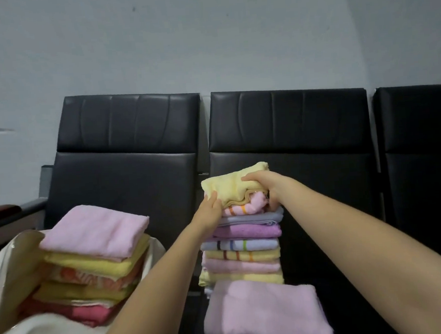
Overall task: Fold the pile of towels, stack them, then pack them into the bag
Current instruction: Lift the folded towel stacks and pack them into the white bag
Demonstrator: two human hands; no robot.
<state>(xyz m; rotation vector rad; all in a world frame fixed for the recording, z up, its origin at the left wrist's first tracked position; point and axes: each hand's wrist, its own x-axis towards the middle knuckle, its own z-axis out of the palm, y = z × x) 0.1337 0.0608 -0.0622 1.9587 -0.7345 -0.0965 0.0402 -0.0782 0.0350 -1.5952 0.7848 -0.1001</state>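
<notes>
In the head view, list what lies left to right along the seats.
Bag → towels stacked in the bag, pink one on top → left hand → yellow towel atop the tall folded stack → right hand → empty black seat at far right.

Both bare forearms are reaching forward and slightly upward from the lower edge of the view, converging toward the middle. The left hand [208, 204] is lying with its fingers curled against the left side of what it is gripping, back of the hand facing the camera. The right hand [261, 183] is sitting higher, fingers spread on top and thumb tucked down at the side. The wrists are near each other, not touching.
</notes>
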